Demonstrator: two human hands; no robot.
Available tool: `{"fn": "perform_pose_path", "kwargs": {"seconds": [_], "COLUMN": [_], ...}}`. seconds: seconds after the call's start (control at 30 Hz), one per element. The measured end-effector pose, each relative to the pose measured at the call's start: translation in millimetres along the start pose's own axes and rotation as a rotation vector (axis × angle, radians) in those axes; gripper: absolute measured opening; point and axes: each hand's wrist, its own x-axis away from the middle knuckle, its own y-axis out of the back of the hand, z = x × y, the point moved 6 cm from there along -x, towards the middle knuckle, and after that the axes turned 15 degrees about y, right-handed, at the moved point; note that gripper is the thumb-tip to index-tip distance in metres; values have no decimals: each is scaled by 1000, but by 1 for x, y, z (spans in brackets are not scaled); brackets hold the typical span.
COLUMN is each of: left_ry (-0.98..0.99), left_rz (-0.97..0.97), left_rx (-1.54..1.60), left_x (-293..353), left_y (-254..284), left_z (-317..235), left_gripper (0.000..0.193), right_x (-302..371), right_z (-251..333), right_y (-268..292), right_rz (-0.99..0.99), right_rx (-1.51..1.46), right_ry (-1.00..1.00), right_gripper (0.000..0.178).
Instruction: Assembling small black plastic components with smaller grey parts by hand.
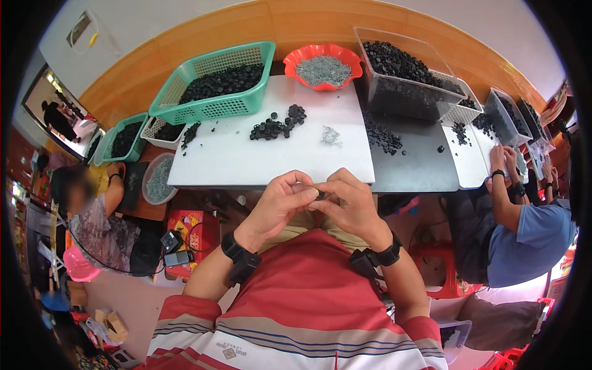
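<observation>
In front of my body, just off the near edge of a white board (234, 163), my two hands meet. Between the fingertips of my left hand (280, 200) and my right hand (350, 200) is a small black part (320, 195), mostly covered by the fingers. Both hands are closed in a pinch on it. Beyond them, a cluster of black ring-shaped parts (269, 129) lies on the board. To its right sits a little heap of clear pieces (331, 136). Smaller black bits (191, 134) are scattered at the board's left edge.
Along the back stand a green basket (213, 114) of black parts, a red scalloped bowl (356, 73) of clear pieces and a transparent bin (401, 92) of black parts. One person (102, 222) sits at left, another (524, 234) works at right.
</observation>
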Motion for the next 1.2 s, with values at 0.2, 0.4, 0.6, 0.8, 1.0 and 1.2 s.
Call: {"fn": "perform_pose_path", "kwargs": {"seconds": [0.2, 0.4, 0.6, 0.8, 1.0, 1.2], "left_ry": [-9, -14, -33, -62, -99, -126], "left_rz": [-3, -21, -81, -166, -251, -345], "left_rx": [-61, -109, -129, -109, -178, -284], "left_x": [4, 0, 2, 3, 4, 0], "left_y": [-8, -4, 8, 18, 25, 35], "left_z": [-6, -5, -8, -12, -21, -43], "left_gripper": [15, 13, 14, 16, 20, 20], "right_x": [-5, -6, -5, -4, 19, 20], "right_z": [9, 5, -6, -7, -13, -13], "right_y": [5, 2, -7, -6, 3, 14], "right_rz": [38, 66, 73, 23, -11, -16], "right_rx": [102, 142, 38, 23, 25, 21], "right_ry": [63, 113, 60, 44, -13, 7], "right_gripper": [28, 28, 34, 34, 29, 27]}}
